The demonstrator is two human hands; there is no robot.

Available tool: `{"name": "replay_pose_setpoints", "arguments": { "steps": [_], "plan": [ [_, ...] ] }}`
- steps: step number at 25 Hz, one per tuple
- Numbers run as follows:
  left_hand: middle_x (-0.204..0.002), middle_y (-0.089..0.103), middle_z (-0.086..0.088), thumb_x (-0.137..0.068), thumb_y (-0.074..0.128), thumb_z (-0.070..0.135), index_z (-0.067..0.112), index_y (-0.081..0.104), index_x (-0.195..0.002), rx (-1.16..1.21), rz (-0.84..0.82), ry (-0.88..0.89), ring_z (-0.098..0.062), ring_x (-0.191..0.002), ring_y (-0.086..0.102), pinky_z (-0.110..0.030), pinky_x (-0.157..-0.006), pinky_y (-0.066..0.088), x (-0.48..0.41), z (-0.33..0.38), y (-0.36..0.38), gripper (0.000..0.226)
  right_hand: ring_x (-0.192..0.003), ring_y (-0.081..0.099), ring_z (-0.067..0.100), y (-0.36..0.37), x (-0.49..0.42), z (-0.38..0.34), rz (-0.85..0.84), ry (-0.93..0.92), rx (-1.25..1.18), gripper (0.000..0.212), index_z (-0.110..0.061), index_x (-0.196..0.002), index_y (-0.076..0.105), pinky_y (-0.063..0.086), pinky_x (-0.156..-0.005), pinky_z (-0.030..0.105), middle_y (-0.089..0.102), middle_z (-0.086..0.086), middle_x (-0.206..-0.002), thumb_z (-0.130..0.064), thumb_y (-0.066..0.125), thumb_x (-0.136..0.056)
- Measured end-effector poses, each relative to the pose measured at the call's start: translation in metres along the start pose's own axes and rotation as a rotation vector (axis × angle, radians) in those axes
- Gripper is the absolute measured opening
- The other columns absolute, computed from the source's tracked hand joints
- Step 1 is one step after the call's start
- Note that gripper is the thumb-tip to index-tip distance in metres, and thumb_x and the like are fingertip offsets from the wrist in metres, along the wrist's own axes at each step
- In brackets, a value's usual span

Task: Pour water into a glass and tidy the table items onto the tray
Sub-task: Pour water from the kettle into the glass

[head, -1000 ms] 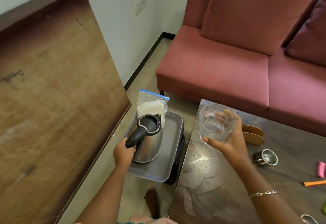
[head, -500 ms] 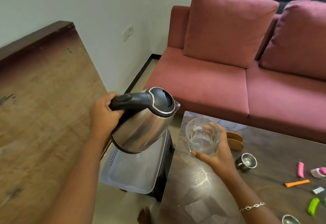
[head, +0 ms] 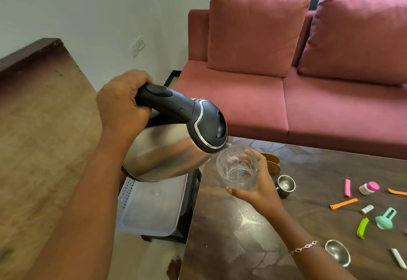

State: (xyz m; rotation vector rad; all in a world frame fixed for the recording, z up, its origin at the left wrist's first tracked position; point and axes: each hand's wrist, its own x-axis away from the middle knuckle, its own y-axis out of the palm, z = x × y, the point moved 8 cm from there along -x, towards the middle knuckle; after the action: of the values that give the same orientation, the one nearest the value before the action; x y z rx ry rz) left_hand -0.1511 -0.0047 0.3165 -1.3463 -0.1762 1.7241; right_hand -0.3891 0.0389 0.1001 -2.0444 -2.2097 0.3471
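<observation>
Nearest the camera, a rounded steel bowl (head: 337, 255) is resting on the dark, stone-patterned table (head: 231, 253), and a thin chain bracelet (head: 304, 247) is circling the right wrist. To the left of the table edge, a pale plastic tray (head: 152, 211), rectangular with rounded corners and a perforated strip along one side, is sitting on a dark stand. The right hand (head: 262, 189) is holding the glass (head: 237, 169) above the table's near-left corner, fingers curling round its far wall and thumb pressing the near side. The glass is standing upright in the grip; it is clear, cylindrical and faintly patterned, with a thick base. The left hand (head: 123, 103) is wrapping fully round the black plastic handle of the kettle (head: 167, 154), which is hanging tilted over the tray, lid end down toward the glass rim. The kettle body is brushed steel, rounded and reflective; the spout is hidden behind the lid, so contact with the glass cannot be told. Beyond the glass, wooden coasters (head: 273, 163) and a small steel cup (head: 285, 185) are sitting on the table, with coloured clips (head: 344, 204) lying to the right. Farthest back, a red fabric sofa (head: 231, 103) is standing against the wall.
</observation>
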Motion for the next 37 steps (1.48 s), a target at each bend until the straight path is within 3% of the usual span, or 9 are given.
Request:
{"name": "replay_pose_setpoints", "arguments": {
  "steps": [5, 11, 20, 24, 30, 37],
  "plan": [
    [-0.071, 0.063, -0.018, -0.059, 0.042, 0.005, 0.001, 0.061, -0.077, -0.04, -0.052, 0.126, -0.036, -0.067, 0.057, -0.045, -0.055, 0.045, -0.002, 0.03, 0.007, 0.026, -0.119, 0.048, 0.01, -0.009, 0.008, 0.008, -0.002, 0.014, 0.004, 0.087, -0.046, -0.12, 0.028, 0.043, -0.103, 0.038, 0.047, -0.009, -0.124, -0.032, 0.082, -0.053],
    [-0.07, 0.062, -0.016, -0.062, 0.04, 0.009, 0.002, 0.06, -0.075, -0.065, -0.115, 0.233, -0.036, -0.066, 0.055, -0.044, -0.055, 0.046, -0.002, 0.054, 0.015, 0.026, -0.117, 0.047, 0.008, -0.017, 0.014, 0.016, -0.001, 0.025, 0.022, 0.085, -0.044, -0.118, 0.029, 0.044, -0.1, 0.029, 0.046, -0.01, -0.122, -0.024, 0.082, -0.055],
    [-0.072, 0.063, -0.014, -0.066, 0.041, 0.014, 0.003, 0.06, -0.075, -0.1, -0.176, 0.32, -0.035, -0.067, 0.055, -0.038, -0.054, 0.044, 0.0, 0.077, 0.022, 0.024, -0.116, 0.049, 0.014, -0.024, 0.016, 0.021, 0.009, 0.013, 0.033, 0.085, -0.044, -0.117, 0.029, 0.045, -0.097, 0.029, 0.046, -0.003, -0.123, -0.025, 0.082, -0.053],
    [-0.07, 0.062, -0.013, -0.064, 0.039, 0.017, 0.004, 0.06, -0.074, -0.107, -0.194, 0.327, -0.034, -0.067, 0.054, -0.036, -0.054, 0.042, 0.0, 0.08, 0.025, 0.026, -0.117, 0.048, 0.014, -0.026, 0.017, 0.026, 0.016, 0.015, 0.045, 0.089, -0.032, -0.125, 0.029, 0.044, -0.099, 0.031, 0.046, 0.0, -0.125, -0.024, 0.082, -0.053],
    [-0.07, 0.062, -0.013, -0.063, 0.045, 0.007, 0.005, 0.06, -0.075, -0.151, -0.202, 0.333, -0.035, -0.068, 0.055, -0.038, -0.055, 0.044, 0.001, 0.085, 0.025, 0.018, -0.117, 0.048, 0.013, -0.028, 0.021, 0.029, 0.015, 0.023, 0.047, 0.089, -0.03, -0.125, 0.03, 0.042, -0.098, 0.027, 0.046, -0.003, -0.124, -0.025, 0.082, -0.053],
    [-0.07, 0.063, -0.013, -0.064, 0.042, 0.013, 0.006, 0.059, -0.074, -0.176, -0.211, 0.371, -0.035, -0.067, 0.055, -0.032, -0.055, 0.037, 0.003, 0.091, 0.026, 0.021, -0.115, 0.048, 0.009, -0.031, 0.025, 0.029, 0.014, 0.019, 0.053, 0.091, -0.031, -0.125, 0.029, 0.043, -0.091, 0.012, 0.047, -0.002, -0.124, -0.012, 0.086, -0.057]
  ]
}}
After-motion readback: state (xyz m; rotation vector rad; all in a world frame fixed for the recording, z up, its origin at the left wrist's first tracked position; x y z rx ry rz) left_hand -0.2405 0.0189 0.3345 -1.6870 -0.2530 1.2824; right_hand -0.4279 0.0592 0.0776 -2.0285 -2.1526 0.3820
